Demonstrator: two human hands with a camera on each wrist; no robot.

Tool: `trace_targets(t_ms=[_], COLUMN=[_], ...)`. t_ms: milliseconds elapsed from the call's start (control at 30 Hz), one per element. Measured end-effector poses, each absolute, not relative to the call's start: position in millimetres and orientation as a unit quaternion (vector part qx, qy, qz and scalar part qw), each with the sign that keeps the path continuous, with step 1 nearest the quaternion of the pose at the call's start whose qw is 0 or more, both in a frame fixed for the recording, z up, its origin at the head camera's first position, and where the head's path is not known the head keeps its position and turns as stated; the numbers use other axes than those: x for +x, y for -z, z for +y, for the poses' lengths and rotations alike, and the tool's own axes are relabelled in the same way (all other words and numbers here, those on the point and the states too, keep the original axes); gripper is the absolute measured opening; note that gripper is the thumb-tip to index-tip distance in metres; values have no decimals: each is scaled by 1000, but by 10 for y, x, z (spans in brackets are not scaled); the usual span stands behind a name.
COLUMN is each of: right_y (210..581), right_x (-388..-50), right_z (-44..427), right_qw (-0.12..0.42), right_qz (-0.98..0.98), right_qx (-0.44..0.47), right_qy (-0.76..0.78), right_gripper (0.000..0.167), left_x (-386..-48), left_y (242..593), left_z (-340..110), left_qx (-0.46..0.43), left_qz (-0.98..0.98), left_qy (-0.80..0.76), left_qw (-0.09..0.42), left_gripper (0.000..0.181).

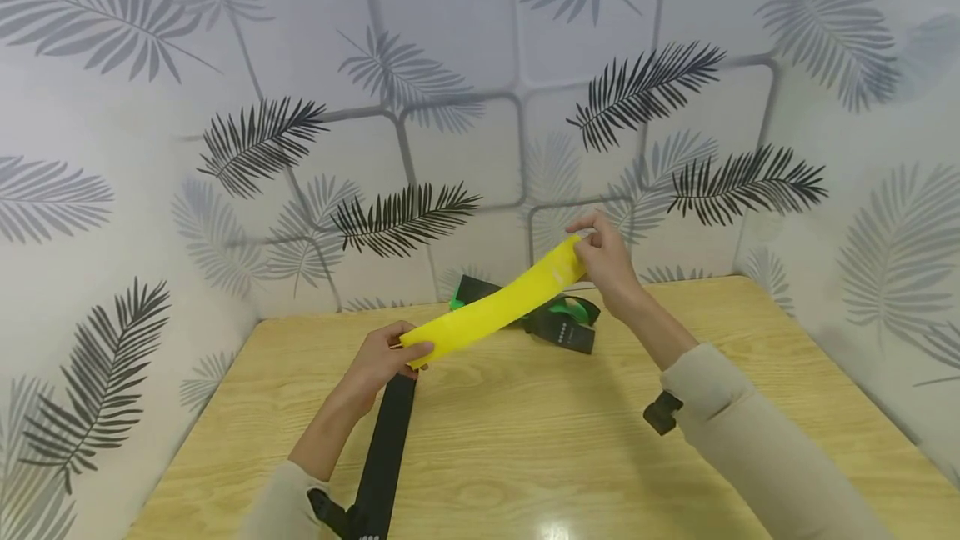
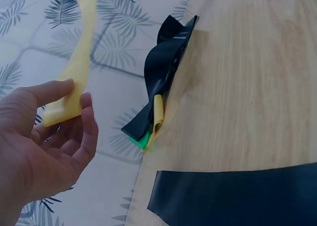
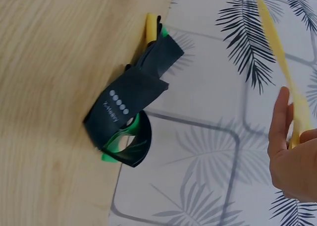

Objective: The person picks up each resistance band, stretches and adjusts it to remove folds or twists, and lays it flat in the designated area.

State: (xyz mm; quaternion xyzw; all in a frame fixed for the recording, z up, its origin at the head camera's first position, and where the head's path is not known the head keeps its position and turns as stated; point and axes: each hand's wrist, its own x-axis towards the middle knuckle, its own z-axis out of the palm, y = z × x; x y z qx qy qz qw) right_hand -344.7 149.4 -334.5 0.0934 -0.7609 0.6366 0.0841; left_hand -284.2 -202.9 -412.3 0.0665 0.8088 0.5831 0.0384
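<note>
A yellow resistance band (image 1: pixel 487 312) hangs in the air between the two hands, held lengthwise and slanting up to the right. My left hand (image 1: pixel 378 361) pinches its lower end between thumb and fingers; the left wrist view shows the thumb on top of the band (image 2: pixel 74 99). At the upper end, my right hand (image 1: pixel 609 263) pinches the band, with some fingers raised. Beneath the left hand, a black resistance band (image 1: pixel 386 448) lies flat along the left of the table; the hand covers its far end in the head view.
At the table's back edge lies a tangled pile of black, green and yellow bands (image 1: pixel 566 330). Its top black band (image 3: pixel 116 104) carries white dots and the print "X-Heavy". A leaf-patterned wall (image 1: pixel 465 165) rises directly behind the wooden table (image 1: pixel 525 440).
</note>
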Motion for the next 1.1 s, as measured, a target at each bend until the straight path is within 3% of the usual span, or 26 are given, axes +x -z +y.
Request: trace_targets(t_ms=[200,433,633,867,1100], right_y=[3570,3797,3917,4038,4159], right_x=[-3393,-3351,-3329,-3239,-3098], right_z=[1528,1508,1506,1487,1348], right_qw=[3,-82,-131,-226,-260], right_qz=[-759,-701,-652,-683,-754], right_qx=[104,143,186,221,241], right_qy=[-643,-694,-723,-659,-553], right_gripper=[20,10,5,36,39], left_x=[-2941,-3011,-3071,-3132,-3194], left_y=[4006,3930,3907,3812,3760], left_z=[-2102,-2101,-2061,-2001,-1955], left_qx=[23,36,56,45,37], left_qz=[768,727,696,695,727], left_qy=[-639,-686,-715,-714,-682], left_qw=[-18,-22,-49,-75,-70], left_gripper=[37,49,38,34,32])
